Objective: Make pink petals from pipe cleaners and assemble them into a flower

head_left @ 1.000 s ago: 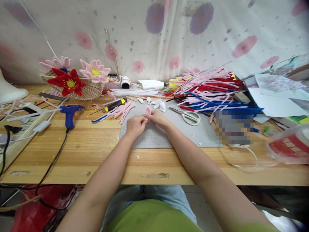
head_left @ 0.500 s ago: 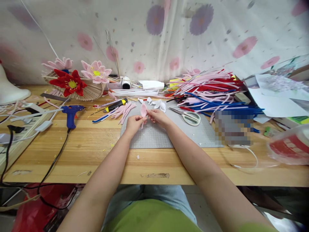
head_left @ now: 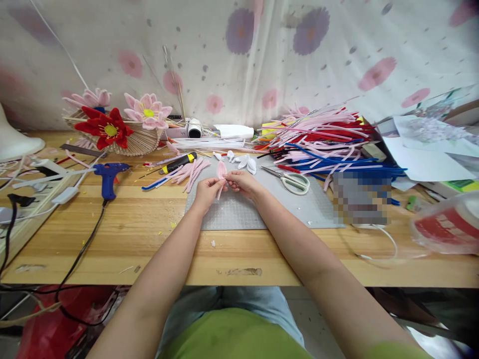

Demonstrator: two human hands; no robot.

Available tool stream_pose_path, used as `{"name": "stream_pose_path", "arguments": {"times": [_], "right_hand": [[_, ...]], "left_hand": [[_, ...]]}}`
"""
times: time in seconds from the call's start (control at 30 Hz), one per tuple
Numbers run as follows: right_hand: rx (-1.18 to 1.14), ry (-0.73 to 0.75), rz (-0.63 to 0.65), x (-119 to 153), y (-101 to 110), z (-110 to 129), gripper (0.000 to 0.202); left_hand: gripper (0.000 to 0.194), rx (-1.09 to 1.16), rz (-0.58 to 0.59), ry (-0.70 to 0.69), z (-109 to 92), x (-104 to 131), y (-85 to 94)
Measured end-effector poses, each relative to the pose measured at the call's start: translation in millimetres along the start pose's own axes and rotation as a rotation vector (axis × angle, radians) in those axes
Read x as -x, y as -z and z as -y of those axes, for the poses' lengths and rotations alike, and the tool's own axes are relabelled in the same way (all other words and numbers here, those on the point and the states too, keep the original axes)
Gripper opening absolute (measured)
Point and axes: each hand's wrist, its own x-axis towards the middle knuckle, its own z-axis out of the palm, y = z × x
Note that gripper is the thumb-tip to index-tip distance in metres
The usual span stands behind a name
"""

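Note:
Between my two hands is a pink pipe-cleaner petal [head_left: 221, 170], standing upright with its loose ends hanging below. My left hand [head_left: 208, 193] pinches it low at the base. From the other side, the fingertips of my right hand [head_left: 242, 182] close on the same base. Both hands hover over the grey cutting mat [head_left: 239, 214]. Just behind them lie white petals [head_left: 247, 163]. To the left is a bunch of short pink pipe cleaners [head_left: 190, 174], and to the right, scissors [head_left: 294, 182] with pale handles.
A blue glue gun [head_left: 109, 178] stands at the left with its cord trailing. Behind it are finished pink and red flowers [head_left: 108, 128]. A large heap of pipe cleaners [head_left: 322, 132] fills the back right. A plastic tub [head_left: 447, 224] sits at the right edge.
My fingers have shifted slightly at the petal's base, and its pink ends show more below them. The view has moved a little; the other things lie as before.

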Motion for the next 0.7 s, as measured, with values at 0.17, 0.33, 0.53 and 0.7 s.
{"name": "stream_pose_path", "arguments": {"times": [0.17,0.33,0.53,0.7], "right_hand": [[0.094,0.054,-0.017,-3,5,-2,0.032],[0.212,0.207,0.049,-1,7,0,0.035],[0.390,0.319,0.030,-2,2,-1,0.037],[0.466,0.329,-0.052,-3,4,-2,0.042]], "left_hand": [[0.030,-0.051,0.137,0.038,-5,2,3.2],[0.036,0.092,0.155,0.124,-13,2,4.5],[0.035,0.069,0.102,0.145,-8,-1,1.1],[0.030,0.024,0.053,0.088,-3,-3,-1.0]]}}
